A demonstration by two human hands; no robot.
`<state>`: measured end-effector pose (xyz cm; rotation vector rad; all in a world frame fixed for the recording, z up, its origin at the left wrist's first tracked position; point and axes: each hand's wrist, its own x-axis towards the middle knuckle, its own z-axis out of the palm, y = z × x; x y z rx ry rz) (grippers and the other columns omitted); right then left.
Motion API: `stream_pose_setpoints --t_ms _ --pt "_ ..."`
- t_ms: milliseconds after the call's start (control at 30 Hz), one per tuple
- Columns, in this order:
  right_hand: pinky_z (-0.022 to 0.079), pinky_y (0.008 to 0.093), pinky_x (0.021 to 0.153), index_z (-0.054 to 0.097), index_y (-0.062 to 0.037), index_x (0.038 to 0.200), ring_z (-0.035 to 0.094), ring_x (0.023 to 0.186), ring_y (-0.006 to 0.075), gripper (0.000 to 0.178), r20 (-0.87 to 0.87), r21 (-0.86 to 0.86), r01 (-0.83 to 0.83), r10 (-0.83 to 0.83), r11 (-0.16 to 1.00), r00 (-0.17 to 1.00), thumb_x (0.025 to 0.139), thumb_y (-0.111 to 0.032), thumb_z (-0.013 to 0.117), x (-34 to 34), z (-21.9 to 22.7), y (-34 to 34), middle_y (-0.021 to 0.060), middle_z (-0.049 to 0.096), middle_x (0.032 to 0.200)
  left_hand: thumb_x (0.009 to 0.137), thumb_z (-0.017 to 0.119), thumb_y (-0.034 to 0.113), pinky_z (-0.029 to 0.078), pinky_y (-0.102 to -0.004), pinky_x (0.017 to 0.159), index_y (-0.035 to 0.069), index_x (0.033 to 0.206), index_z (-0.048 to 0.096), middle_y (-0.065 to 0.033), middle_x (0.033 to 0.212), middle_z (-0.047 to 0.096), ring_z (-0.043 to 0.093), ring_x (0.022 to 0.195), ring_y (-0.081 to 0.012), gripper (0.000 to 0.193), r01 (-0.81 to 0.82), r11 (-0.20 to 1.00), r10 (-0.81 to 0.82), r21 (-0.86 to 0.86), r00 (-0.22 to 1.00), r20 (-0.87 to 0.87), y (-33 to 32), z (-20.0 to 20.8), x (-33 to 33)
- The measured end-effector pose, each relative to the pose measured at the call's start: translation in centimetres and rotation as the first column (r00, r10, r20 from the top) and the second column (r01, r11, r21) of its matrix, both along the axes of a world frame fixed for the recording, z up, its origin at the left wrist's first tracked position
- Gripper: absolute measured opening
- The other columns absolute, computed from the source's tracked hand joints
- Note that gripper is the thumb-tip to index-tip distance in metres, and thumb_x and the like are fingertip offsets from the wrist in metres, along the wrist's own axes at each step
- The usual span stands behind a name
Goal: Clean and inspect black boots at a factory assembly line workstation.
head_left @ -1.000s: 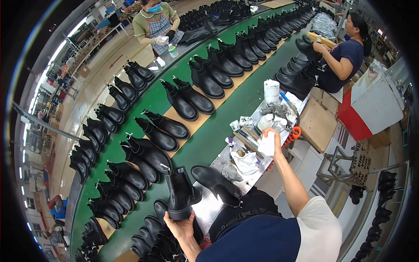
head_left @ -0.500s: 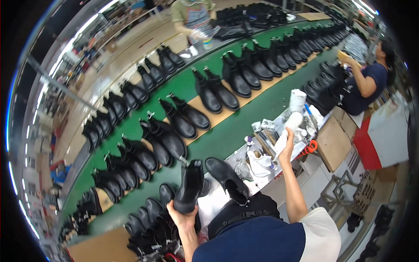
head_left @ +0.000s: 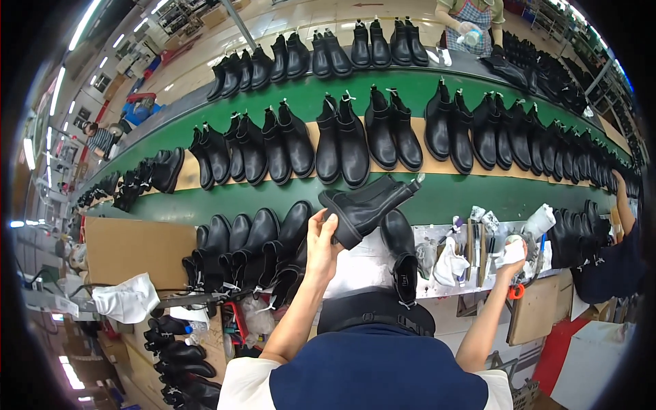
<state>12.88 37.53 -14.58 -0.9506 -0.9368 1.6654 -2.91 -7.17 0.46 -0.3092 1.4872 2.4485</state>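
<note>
My left hand (head_left: 322, 247) is closed on a black ankle boot (head_left: 369, 208), gripping it near the sole. The boot is tilted on its side above the bench, its shaft pointing to the upper right. On the pale work surface (head_left: 355, 270) in front of me, another black boot (head_left: 398, 246) lies with its opening toward me. Off to the right, my right hand (head_left: 514, 265) is closed round a white cloth (head_left: 510, 253). It is close to a white bottle-like container (head_left: 540, 220) among the tools. Part of the cloth is hidden by my fingers.
Paired black boots (head_left: 342, 140) line the green conveyor (head_left: 266, 199). More boots (head_left: 263, 239) crowd the bench at left, beside a cardboard sheet (head_left: 140, 249). Brushes (head_left: 477, 242) and a crumpled white cloth (head_left: 451, 263) lie at right. Co-workers are at far right and across the conveyor.
My view has swung left and straightened. The boot in my left hand has gone from upright to lying tilted on its side. My right hand still holds the white cloth by the tools.
</note>
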Motion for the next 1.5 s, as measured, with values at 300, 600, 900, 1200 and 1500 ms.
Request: stream_pose_setpoints --t_ms 300,600,900,1200,1500 --pt "0.044 0.0184 0.05 0.051 -0.0017 0.124 0.057 0.058 0.0068 0.043 0.074 -0.229 -0.835 0.865 0.5 0.497 0.084 -0.017 0.055 -7.3 17.1 -17.3 0.0147 0.066 0.091 0.084 0.064 0.014 0.05 -0.037 0.085 0.003 0.123 0.032 -0.0084 0.111 0.043 0.051 0.103 -0.0172 0.052 -0.087 0.992 0.1 0.097 0.985 -0.143 1.2 0.4 1.1" --pt "0.047 0.0194 0.069 0.05 0.0022 0.117 0.058 0.086 0.0096 0.039 0.023 -0.017 -0.965 0.965 0.263 0.263 0.084 -0.017 0.057 -11.2 16.1 -26.3 0.0055 0.06 0.103 0.078 0.069 0.009 0.044 -0.0352 0.09 0.005 0.126 0.029 -0.0058 0.108 0.036 0.039 0.106 -0.0154 0.062 -0.113 0.975 0.019 -0.19 0.899 -0.438 3.3 1.0 3.3" --pt "0.047 0.0178 0.058 0.052 0.0025 0.114 0.059 0.072 0.0063 0.035 0.038 0.034 -0.967 0.966 0.253 0.254 0.081 -0.01 0.06 -11.4 16.8 -26.0 0.0045 0.062 0.094 0.073 0.071 0.002 0.044 -0.0402 0.093 0.003 0.127 0.026 -0.0114 0.117 0.027 0.035 0.113 -0.0199 0.071 -0.158 0.929 -0.095 -0.335 0.774 -0.626 3.7 1.0 4.0" --pt "0.049 0.0222 0.054 0.053 0.0054 0.103 0.063 0.067 0.0106 0.026 0.234 0.14 -0.883 0.851 0.448 0.469 0.08 -0.006 0.059 -11.2 14.2 -26.5 0.0082 0.064 0.083 0.083 0.063 0.009 0.037 -0.0312 0.091 0.004 0.126 0.029 -0.0084 0.113 0.04 0.044 0.1 -0.0164 0.055 -0.184 0.928 -0.042 -0.324 0.812 -0.582 4.6 -0.4 4.3" --pt "0.047 0.0231 0.063 0.055 0.0037 0.105 0.057 0.077 0.0098 0.031 0.012 0.161 -0.878 0.889 0.451 0.459 0.076 -0.004 0.063 -11.5 16.7 -26.4 0.0045 0.054 0.089 0.089 0.058 0.025 0.051 -0.0456 0.085 0.007 0.12 0.036 -0.0104 0.115 0.049 0.052 0.107 -0.0223 0.042 -0.034 0.986 0.044 0.165 0.997 -0.058 3.5 2.5 2.4"
